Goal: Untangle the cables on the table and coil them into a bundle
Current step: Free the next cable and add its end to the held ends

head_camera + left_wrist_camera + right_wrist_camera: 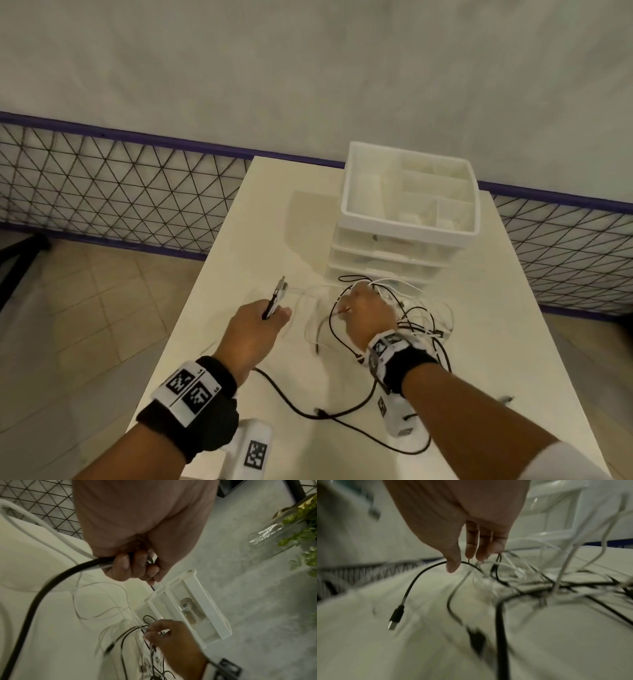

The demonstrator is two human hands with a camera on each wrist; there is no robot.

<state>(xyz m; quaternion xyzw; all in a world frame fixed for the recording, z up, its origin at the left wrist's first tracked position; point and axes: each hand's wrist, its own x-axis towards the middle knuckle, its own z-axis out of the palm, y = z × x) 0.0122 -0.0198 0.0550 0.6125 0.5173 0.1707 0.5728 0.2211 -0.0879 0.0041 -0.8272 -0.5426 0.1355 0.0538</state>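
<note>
The left hand [258,323] grips two plug ends; the right hand [368,313] seemingly pinches strands atop the tangle of cables [421,325] on the counter [274,212], just right of it.

Head view looks down from above; 2 close wrist views share its cable tangle [404,318] and table [260,212].

White drawer organizer [407,219], wire fence [113,185].
</note>
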